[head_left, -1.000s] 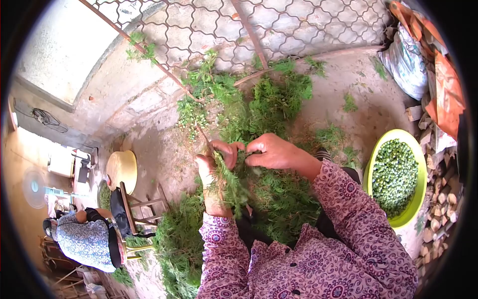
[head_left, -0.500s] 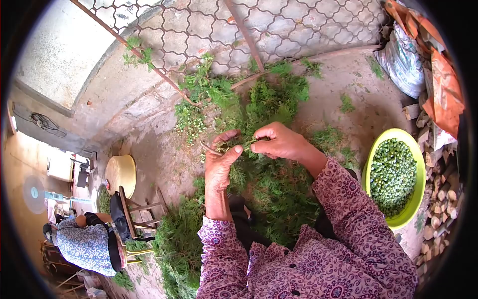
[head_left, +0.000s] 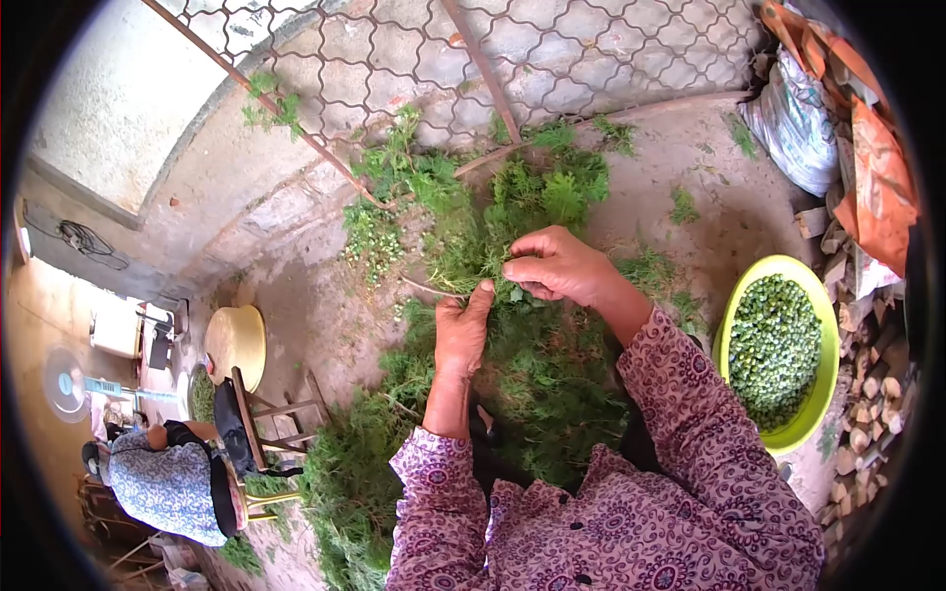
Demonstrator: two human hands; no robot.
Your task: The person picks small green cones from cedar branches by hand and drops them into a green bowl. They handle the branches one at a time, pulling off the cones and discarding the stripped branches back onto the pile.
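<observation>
My left hand (head_left: 461,335) is closed round the stem of a leafy green sprig (head_left: 473,264), its thumb pointing up along it. A bare brown end of the stem sticks out to the left of that hand. My right hand (head_left: 564,268) is at the sprig's right side, thumb and fingers pinched together; what lies between them is too small to make out. Below and around both hands spreads a heap of feathery green branches (head_left: 552,394). A yellow-green basin (head_left: 830,379) holding many small round green pods (head_left: 776,340) stands at my right.
A wavy metal lattice (head_left: 394,59) runs along the back. Stacked firewood (head_left: 867,409), a white sack (head_left: 793,123) and orange sheeting (head_left: 877,187) line the right. Left are a wooden stool (head_left: 286,414), a yellow tub (head_left: 236,345) and a bending person (head_left: 168,483).
My left hand has moved slightly right and turned, its fingers now folded in. The sprig shows more fully above it. My right hand has shifted a little upward and right.
</observation>
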